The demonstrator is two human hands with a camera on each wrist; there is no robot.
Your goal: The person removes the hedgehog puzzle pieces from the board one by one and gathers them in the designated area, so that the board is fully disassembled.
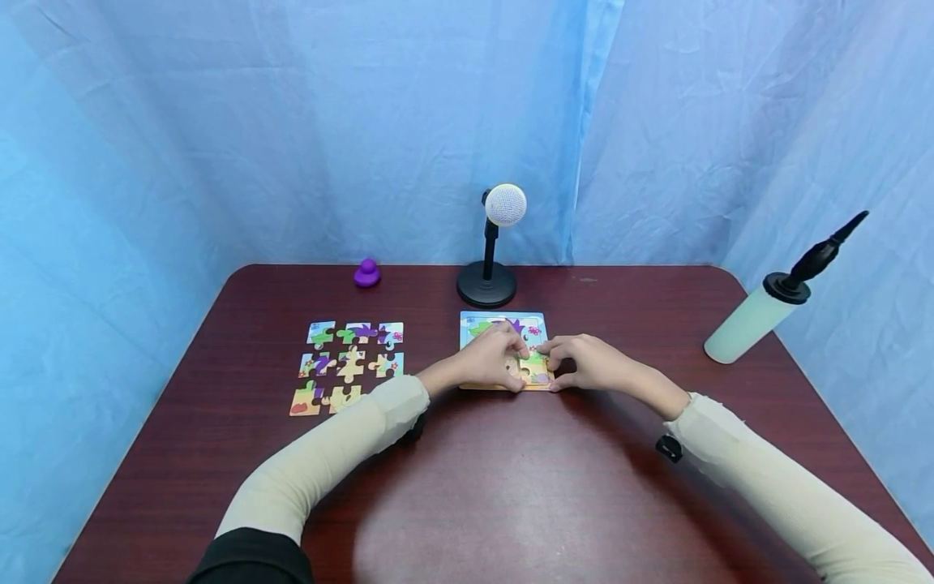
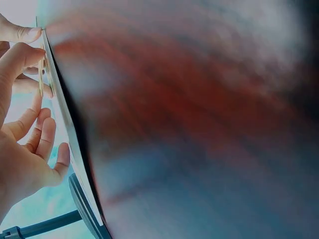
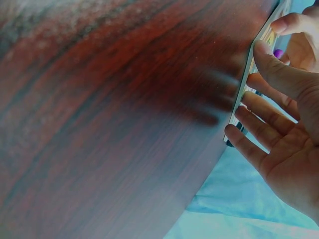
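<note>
A cartoon jigsaw puzzle board [image 1: 492, 317] lies in front of the microphone, partly covered by the hands. My left hand [image 1: 490, 357] is over its middle. Between left thumb and index finger a puzzle piece [image 2: 41, 77] is pinched, seen edge-on in the left wrist view. At the board's right side is my right hand [image 1: 587, 361], thumb by the near corner and index finger on the border. In the right wrist view its other fingers [image 3: 256, 124] extend fairly straight along the board's edge. Loose puzzle pieces [image 1: 351, 365] lie in rows left of the board, some behind the left sleeve.
A microphone [image 1: 506, 204] on a round black base [image 1: 486, 285] stands just behind the board. Toward the back left is a small purple knobbed object [image 1: 367, 273]. A pale green hand pump [image 1: 751, 324] with a black nozzle stands at the right. Blue cloth [image 1: 409, 130] hangs around the table.
</note>
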